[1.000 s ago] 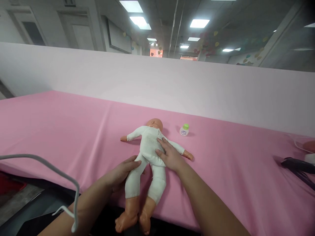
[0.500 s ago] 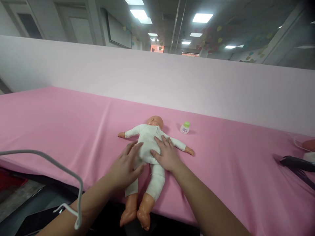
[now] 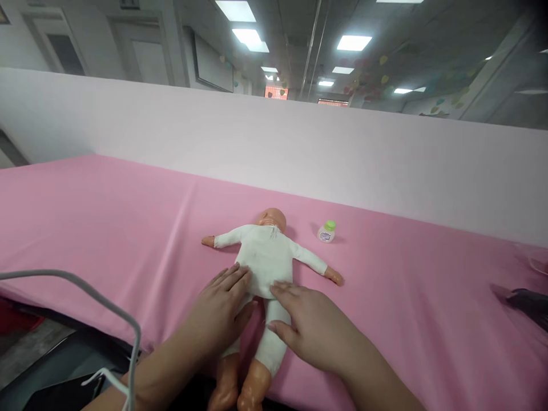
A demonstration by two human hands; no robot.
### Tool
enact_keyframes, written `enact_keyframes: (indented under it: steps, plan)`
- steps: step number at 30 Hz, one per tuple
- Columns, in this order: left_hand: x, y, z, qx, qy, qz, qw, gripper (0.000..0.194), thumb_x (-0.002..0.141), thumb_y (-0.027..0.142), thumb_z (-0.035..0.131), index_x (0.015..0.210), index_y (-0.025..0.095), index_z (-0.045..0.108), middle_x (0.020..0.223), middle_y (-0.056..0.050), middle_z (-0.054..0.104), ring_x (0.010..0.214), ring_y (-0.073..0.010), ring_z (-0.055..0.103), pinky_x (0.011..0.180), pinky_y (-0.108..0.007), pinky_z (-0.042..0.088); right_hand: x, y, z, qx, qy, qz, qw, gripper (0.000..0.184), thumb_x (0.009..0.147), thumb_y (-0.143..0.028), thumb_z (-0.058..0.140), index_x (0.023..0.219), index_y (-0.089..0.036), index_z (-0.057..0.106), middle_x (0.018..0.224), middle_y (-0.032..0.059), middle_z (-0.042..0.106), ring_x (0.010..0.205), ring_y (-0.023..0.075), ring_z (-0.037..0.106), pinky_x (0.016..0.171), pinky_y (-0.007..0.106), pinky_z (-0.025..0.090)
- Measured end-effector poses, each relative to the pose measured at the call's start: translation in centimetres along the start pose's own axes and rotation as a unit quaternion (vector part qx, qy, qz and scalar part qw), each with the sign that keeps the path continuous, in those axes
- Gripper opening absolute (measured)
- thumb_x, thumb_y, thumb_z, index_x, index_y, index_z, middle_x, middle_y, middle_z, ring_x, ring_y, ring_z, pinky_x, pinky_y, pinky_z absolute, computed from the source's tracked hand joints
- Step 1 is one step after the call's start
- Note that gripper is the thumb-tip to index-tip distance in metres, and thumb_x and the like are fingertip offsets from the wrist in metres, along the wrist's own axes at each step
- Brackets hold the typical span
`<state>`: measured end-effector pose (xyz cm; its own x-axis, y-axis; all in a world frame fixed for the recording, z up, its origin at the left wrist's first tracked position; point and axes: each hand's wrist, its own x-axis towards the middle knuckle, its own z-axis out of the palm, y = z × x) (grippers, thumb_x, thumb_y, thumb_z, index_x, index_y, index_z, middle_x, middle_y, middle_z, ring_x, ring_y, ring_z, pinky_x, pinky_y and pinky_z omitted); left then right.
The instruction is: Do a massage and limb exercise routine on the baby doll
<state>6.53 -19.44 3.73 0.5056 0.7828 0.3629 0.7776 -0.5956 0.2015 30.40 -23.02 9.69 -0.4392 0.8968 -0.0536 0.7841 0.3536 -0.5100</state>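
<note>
A baby doll [image 3: 268, 254] with a white cloth body lies on the pink-covered table, its head toward the wall and its feet at the near edge. Its arms are spread to both sides. On the left of its lower torso rests my left hand [image 3: 225, 308], open, fingers extended. My right hand [image 3: 312, 325] is open too, with its fingertips on the doll's hip at the right and the thumb over the upper leg. Beyond the doll's arm stands a small clear bottle [image 3: 326, 232] with a green cap and a label.
A white partition [image 3: 274, 142] runs along the back of the pink cover [image 3: 406, 285]. At the right edge lies a black object [image 3: 531, 305], partly cut off. A grey cable [image 3: 98, 297] curves in from the left, above a dark chair [image 3: 77, 359].
My right hand has slid down from the doll's belly to its hip. The left hand has come to rest at the doll's lower side. The view has shifted slightly.
</note>
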Motion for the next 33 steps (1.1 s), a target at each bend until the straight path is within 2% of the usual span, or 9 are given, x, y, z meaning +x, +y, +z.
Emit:
enact_keyframes:
  steps: [2, 4, 8, 11, 17, 20, 22, 29, 33]
  plan:
    - [-0.3, 0.9, -0.4, 0.01, 0.013, 0.028, 0.999, 0.047, 0.096, 0.027, 0.057, 0.14, 0.013, 0.063, 0.145, -0.016, 0.065, 0.14, -0.0347, 0.056, 0.118, -0.055, 0.045, -0.2, -0.7, 0.0, -0.023, -0.016, 0.007, 1.0, 0.06, 0.096, -0.045, 0.06, 0.15, -0.02, 0.056, 0.153, 0.0111, 0.057, 0.139, 0.0334, 0.056, 0.117, 0.049, 0.043]
    - [-0.3, 1.6, -0.6, 0.005, -0.004, 0.046, 0.999, 0.042, 0.095, 0.026, 0.058, 0.134, 0.014, 0.067, 0.142, -0.014, 0.067, 0.137, -0.0329, 0.059, 0.117, -0.052, 0.047, 0.1, -0.9, 0.2, -0.033, -0.024, 0.011, 0.999, 0.06, 0.094, -0.045, 0.062, 0.149, -0.02, 0.057, 0.154, 0.0109, 0.057, 0.138, 0.0335, 0.057, 0.116, 0.049, 0.045]
    - [0.2, 2.1, 0.1, -0.012, -0.053, 0.019, 0.998, 0.032, 0.095, 0.026, 0.06, 0.124, 0.018, 0.073, 0.136, -0.01, 0.072, 0.13, -0.0303, 0.065, 0.114, -0.048, 0.05, 1.1, -0.6, 1.3, -0.037, -0.028, 0.006, 0.999, 0.057, 0.095, -0.038, 0.059, 0.149, -0.019, 0.057, 0.152, 0.0111, 0.059, 0.136, 0.033, 0.059, 0.114, 0.049, 0.047]
    - [0.7, 2.1, 0.5, -0.018, -0.069, 0.003, 0.997, 0.034, 0.095, 0.028, 0.062, 0.125, 0.017, 0.072, 0.133, -0.01, 0.073, 0.127, -0.03, 0.066, 0.115, -0.047, 0.049, 1.7, -0.4, 2.0, -0.047, -0.031, 0.001, 0.998, 0.056, 0.095, -0.036, 0.059, 0.148, -0.015, 0.057, 0.148, 0.0134, 0.062, 0.134, 0.0343, 0.06, 0.113, 0.051, 0.048]
    - [1.8, 2.0, -0.7, -0.024, -0.063, 0.017, 0.998, 0.023, 0.092, 0.026, 0.065, 0.11, 0.018, 0.075, 0.117, -0.01, 0.078, 0.112, -0.0291, 0.071, 0.109, -0.047, 0.051, 2.0, 0.0, 1.9, -0.056, 0.008, -0.017, 0.998, 0.057, 0.097, -0.041, 0.059, 0.15, -0.02, 0.055, 0.147, 0.01, 0.064, 0.132, 0.0306, 0.062, 0.111, 0.047, 0.05]
    - [2.3, 1.4, -0.8, -0.009, -0.025, 0.029, 0.999, 0.036, 0.091, 0.027, 0.066, 0.124, 0.014, 0.072, 0.133, -0.015, 0.072, 0.125, -0.0328, 0.065, 0.114, -0.05, 0.046, 2.3, 0.6, 1.8, -0.073, 0.039, -0.011, 0.996, 0.067, 0.098, -0.05, 0.056, 0.155, -0.015, 0.049, 0.158, 0.0111, 0.052, 0.146, 0.0309, 0.049, 0.121, 0.047, 0.04]
    - [2.5, 0.9, -0.3, 0.0, -0.025, 0.037, 0.999, 0.048, 0.09, 0.03, 0.067, 0.134, 0.011, 0.067, 0.143, -0.017, 0.065, 0.134, -0.0341, 0.059, 0.119, -0.051, 0.041, 2.7, 0.9, 2.0, -0.073, 0.039, -0.003, 0.997, 0.071, 0.099, -0.054, 0.054, 0.157, -0.013, 0.046, 0.16, 0.0117, 0.048, 0.149, 0.0311, 0.045, 0.123, 0.047, 0.038]
    - [2.5, 0.2, 1.3, 0.013, -0.108, 0.047, 0.993, 0.068, 0.086, 0.042, 0.072, 0.143, 0.005, 0.061, 0.15, -0.022, 0.059, 0.14, -0.0364, 0.053, 0.121, -0.049, 0.04, 4.1, 1.0, 3.4, -0.069, 0.015, 0.004, 0.998, 0.074, 0.094, -0.05, 0.063, 0.153, -0.008, 0.049, 0.157, 0.0189, 0.051, 0.146, 0.0351, 0.049, 0.12, 0.05, 0.04]
    - [2.6, 0.2, 1.1, 0.019, -0.097, 0.05, 0.994, 0.064, 0.089, 0.041, 0.068, 0.143, 0.006, 0.061, 0.149, -0.021, 0.06, 0.139, -0.0359, 0.054, 0.12, -0.049, 0.04, 4.3, 1.3, 3.4, -0.054, 0.045, -0.007, 0.998, 0.075, 0.095, -0.058, 0.06, 0.152, -0.01, 0.052, 0.153, 0.0175, 0.056, 0.141, 0.0351, 0.054, 0.116, 0.05, 0.045]
